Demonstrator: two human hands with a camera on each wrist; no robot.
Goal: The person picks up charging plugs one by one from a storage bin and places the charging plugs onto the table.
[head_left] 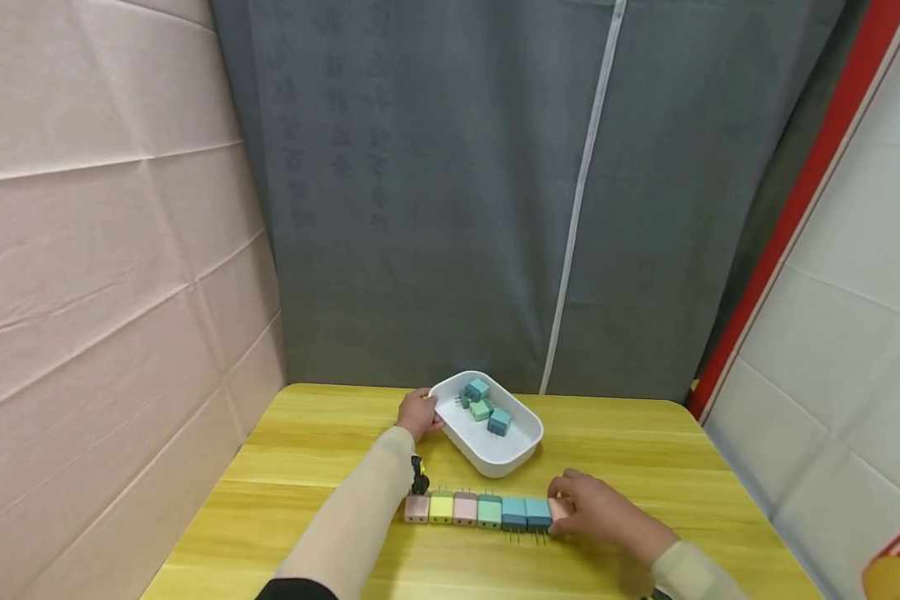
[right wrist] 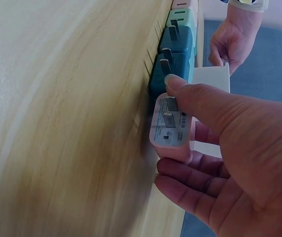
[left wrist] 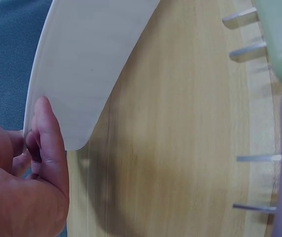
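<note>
My left hand (head_left: 417, 413) grips the near-left rim of a white plastic tub (head_left: 487, 455); in the left wrist view its thumb and fingers pinch the tub's edge. Inside the tub lie several blue and green plug chargers (head_left: 498, 422). Below it, a row of pastel chargers runs across the table, with a yellow one (head_left: 441, 507), a green one (head_left: 489, 511) and blue ones (head_left: 537, 513) among them. At the row's right end my right hand (head_left: 596, 510) holds a pink plug charger (right wrist: 173, 136) between thumb and fingers. Its two flat prongs and printed face show in the right wrist view.
The yellow wood-grain table (head_left: 330, 450) carries everything. A grey curtain (head_left: 435, 208) hangs behind its far edge. Pale cloth walls (head_left: 120, 292) stand at left and right. The blue chargers' prongs point toward me, while other prongs point toward the tub.
</note>
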